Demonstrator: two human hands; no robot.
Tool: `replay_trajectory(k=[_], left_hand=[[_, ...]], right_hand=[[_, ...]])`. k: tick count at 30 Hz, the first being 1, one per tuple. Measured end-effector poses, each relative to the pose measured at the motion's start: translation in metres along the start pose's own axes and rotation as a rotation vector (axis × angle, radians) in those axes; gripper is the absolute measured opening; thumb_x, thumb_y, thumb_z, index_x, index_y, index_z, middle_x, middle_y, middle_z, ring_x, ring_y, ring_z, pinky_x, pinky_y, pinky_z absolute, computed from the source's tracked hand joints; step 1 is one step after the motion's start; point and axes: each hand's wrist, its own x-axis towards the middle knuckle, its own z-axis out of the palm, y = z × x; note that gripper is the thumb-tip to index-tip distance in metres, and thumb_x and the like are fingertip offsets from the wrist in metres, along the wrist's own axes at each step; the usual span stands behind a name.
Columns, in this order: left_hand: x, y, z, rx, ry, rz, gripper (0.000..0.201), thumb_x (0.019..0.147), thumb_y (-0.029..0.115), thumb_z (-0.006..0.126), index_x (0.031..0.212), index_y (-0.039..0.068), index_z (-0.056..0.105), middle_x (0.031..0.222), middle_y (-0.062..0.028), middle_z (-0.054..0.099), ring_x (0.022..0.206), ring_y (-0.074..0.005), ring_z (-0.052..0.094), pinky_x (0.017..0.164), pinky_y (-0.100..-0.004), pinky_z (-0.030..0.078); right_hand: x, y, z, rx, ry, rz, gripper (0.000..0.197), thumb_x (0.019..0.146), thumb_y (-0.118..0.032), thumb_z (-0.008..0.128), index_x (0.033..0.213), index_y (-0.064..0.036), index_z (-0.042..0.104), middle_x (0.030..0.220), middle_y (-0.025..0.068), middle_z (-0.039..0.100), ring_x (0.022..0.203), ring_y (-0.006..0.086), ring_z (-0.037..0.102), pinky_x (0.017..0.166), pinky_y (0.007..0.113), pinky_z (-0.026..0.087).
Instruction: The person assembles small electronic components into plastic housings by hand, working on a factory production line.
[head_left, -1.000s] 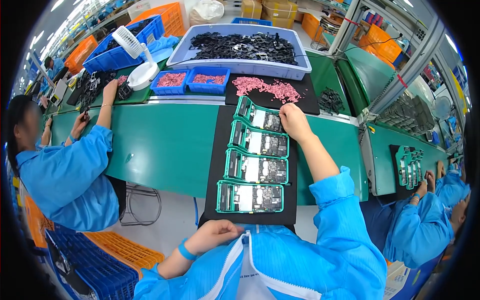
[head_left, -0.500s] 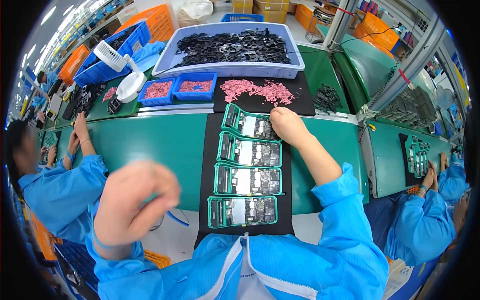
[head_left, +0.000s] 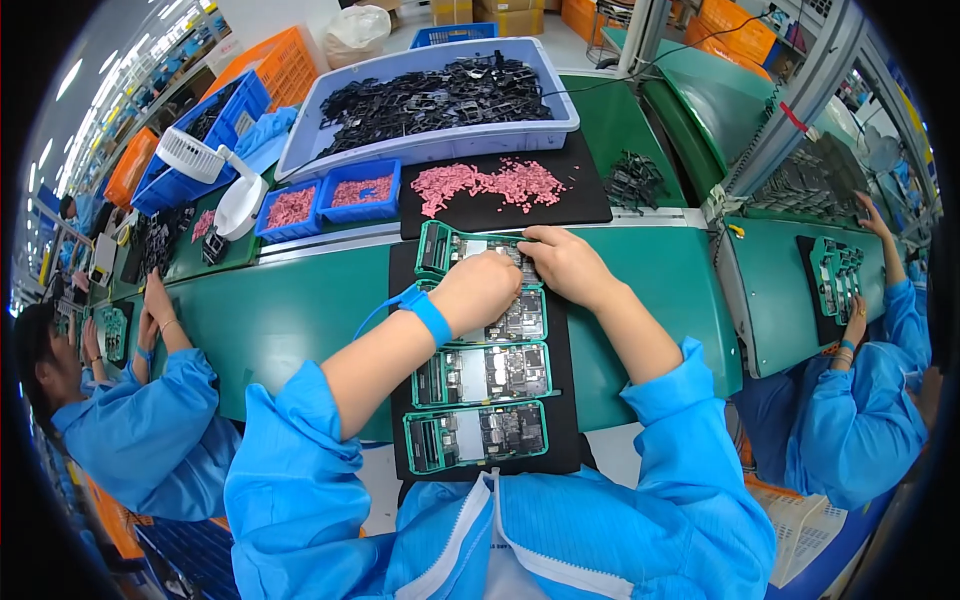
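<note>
Several green fixtures holding opened phones with bare circuit boards lie in a column on a black mat (head_left: 560, 440). At the farthest fixture (head_left: 433, 250), my right hand (head_left: 575, 265) has its bent fingers around the right end. My left hand (head_left: 478, 288), a blue strap on its wrist, reaches over that phone's board with its fingertips pinched together; whatever they hold is hidden. This hand partly covers the second fixture (head_left: 522, 315). Closer to me, the third fixture (head_left: 480, 374) and the nearest fixture (head_left: 475, 438) lie fully in sight, untouched.
Loose pink pieces (head_left: 485, 185) lie beyond the fixtures, with two blue bins (head_left: 360, 190) of them to the left. A large pale tub (head_left: 430, 140) of black parts stands behind. A white fan (head_left: 240, 205) is farther left. Co-workers in blue sit on both sides.
My left hand has swung from the lower left to the farthest fixture. My right hand has stayed at that fixture's right end. The view has shifted slightly.
</note>
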Motion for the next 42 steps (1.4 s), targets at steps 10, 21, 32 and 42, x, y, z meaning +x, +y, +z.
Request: replay_trajectory(k=[10,21,32,42], left_hand=[[0.006,0.008,0.002,0.183,-0.035,0.062,0.011,0.076,0.013,0.061,0.070,0.005,0.062,0.078,-0.0096,0.061,0.081,-0.0265,0.060,0.074,-0.0376,0.051],[-0.003,0.034,0.004,0.445,-0.081,0.124,0.010,0.072,0.012,0.059,0.072,0.006,0.067,0.079,-0.0081,0.063,0.083,-0.0228,0.060,0.071,-0.0324,0.049],[-0.007,0.011,-0.054,-0.090,-0.322,-0.087,0.015,0.078,0.015,0.062,0.085,0.003,0.069,0.079,-0.0159,0.063,0.080,-0.0334,0.061,0.076,-0.0418,0.050],[0.041,-0.054,-0.108,-0.112,-0.043,-0.334,0.011,0.072,0.013,0.067,0.074,0.002,0.066,0.069,-0.0170,0.062,0.064,-0.0320,0.062,0.060,-0.0383,0.049]], right_hand=[[-0.008,0.005,0.010,0.054,0.063,0.054,0.024,0.076,-0.004,0.060,0.099,-0.0026,0.067,0.112,0.0150,0.061,0.104,0.0316,0.058,0.091,0.039,0.047],[-0.007,0.002,0.008,0.081,0.040,0.092,0.025,0.076,-0.004,0.058,0.099,-0.0026,0.067,0.110,0.0134,0.061,0.103,0.0305,0.059,0.090,0.038,0.047],[0.043,0.053,0.010,-0.023,0.001,0.287,0.006,0.075,-0.014,0.065,0.078,-0.0094,0.066,0.084,0.0114,0.061,0.086,0.0301,0.061,0.073,0.042,0.051],[0.051,0.047,0.027,-0.094,0.035,0.208,0.010,0.072,-0.005,0.057,0.081,-0.0011,0.057,0.086,0.0178,0.061,0.084,0.0349,0.061,0.074,0.044,0.051]])
